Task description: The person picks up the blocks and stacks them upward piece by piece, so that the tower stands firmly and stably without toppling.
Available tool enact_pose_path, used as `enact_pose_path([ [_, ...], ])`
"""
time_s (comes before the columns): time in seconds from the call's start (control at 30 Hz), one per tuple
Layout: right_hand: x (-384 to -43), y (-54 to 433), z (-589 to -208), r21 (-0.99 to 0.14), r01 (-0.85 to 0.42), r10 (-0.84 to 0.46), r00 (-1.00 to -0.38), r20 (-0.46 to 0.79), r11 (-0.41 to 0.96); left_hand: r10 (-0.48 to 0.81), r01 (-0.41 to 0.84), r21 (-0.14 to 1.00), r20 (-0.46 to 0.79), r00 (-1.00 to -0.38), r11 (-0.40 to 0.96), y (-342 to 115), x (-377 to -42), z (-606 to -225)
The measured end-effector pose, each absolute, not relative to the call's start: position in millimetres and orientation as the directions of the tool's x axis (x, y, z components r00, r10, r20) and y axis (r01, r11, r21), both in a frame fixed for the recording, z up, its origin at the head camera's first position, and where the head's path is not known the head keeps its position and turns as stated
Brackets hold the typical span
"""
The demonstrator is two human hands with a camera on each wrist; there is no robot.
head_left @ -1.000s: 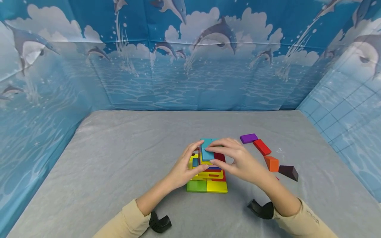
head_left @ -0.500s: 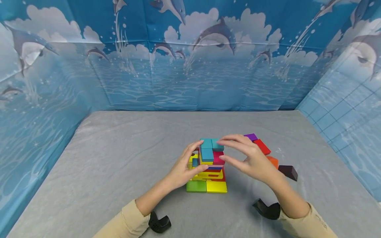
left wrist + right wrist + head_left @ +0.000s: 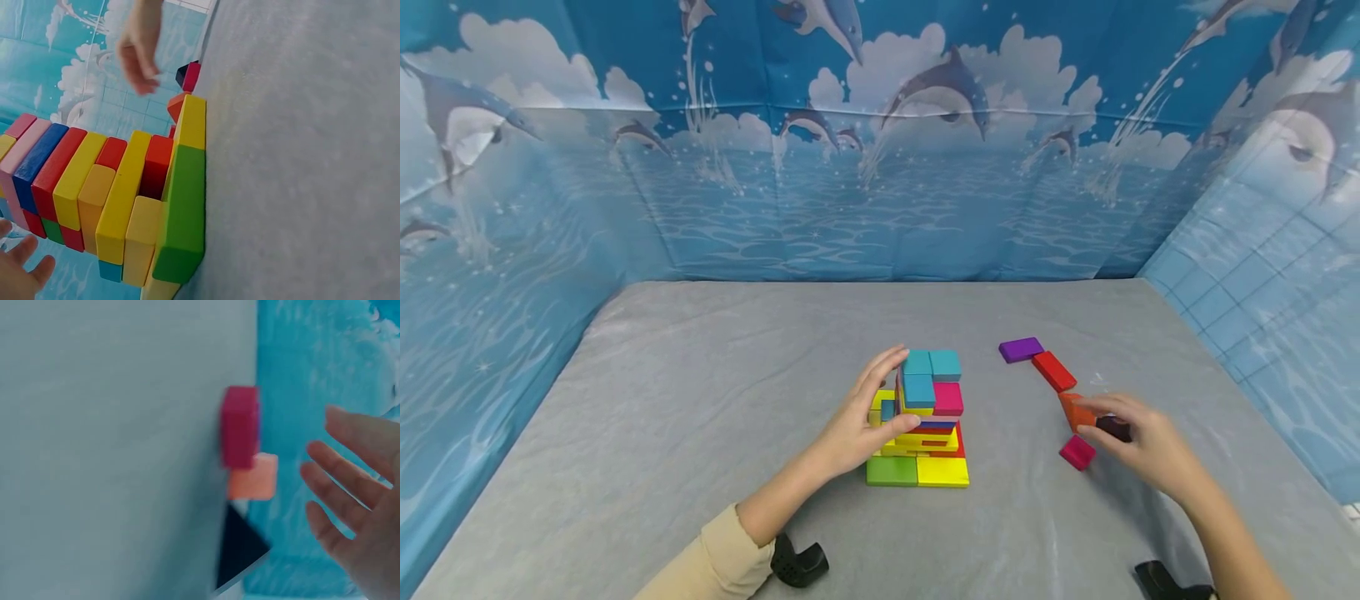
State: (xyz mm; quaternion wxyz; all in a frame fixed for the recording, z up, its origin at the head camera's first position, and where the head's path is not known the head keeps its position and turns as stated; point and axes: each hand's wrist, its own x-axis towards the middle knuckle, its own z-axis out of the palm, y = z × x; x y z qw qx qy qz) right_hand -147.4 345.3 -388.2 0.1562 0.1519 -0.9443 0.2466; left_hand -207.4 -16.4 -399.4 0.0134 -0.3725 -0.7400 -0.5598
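Observation:
A tower of coloured blocks [image 3: 946, 400] stands on the grey cloth, its base green and yellow and its top mostly teal. My left hand [image 3: 853, 429] is at the tower's left side, thumb in front and fingers reaching behind the top; contact is unclear. In the left wrist view, those fingers [image 3: 24, 250] look loosely spread beside the upper blocks. My right hand [image 3: 1153, 446] hovers over a dark block [image 3: 1114, 428] and near an orange block [image 3: 1072, 410]. In the right wrist view, its fingers [image 3: 337, 475] are apart with nothing between them.
A magenta block [image 3: 1078, 452] lies nearest the right hand's front side. Farther back are a red block [image 3: 1054, 371] and a purple block [image 3: 1021, 349]. Black wrist mounts [image 3: 800, 565] hang under the forearms. A dolphin-print curtain [image 3: 865, 208] encloses the table.
My right hand has left the tower's top and moved right to the loose blocks, uncovering the teal and magenta top blocks. The left hand has stayed beside the tower.

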Motion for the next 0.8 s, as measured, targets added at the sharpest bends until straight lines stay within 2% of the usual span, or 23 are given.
enact_pose_path([
  [0.23,-137.6,360.2,-407.9,-0.477,-0.365,-0.308,-0.931,0.197,0.799,0.532,0.606,0.793,0.487,-0.693,0.062,-16.1,-208.4,-398.0],
  [0.5,-138.7,358.8,-416.6,-0.485,-0.372,-0.309,-0.928,0.208,0.791,0.511,0.64,0.767,0.531,-0.676,0.049,-11.7,-210.9,-392.5],
  [0.8,-141.0,356.1,-415.4,-0.491,-0.367,-0.32,-0.93,0.18,0.79,0.506,0.576,0.811,0.456,-0.732,0.103,-9.9,-209.0,-390.7],
])
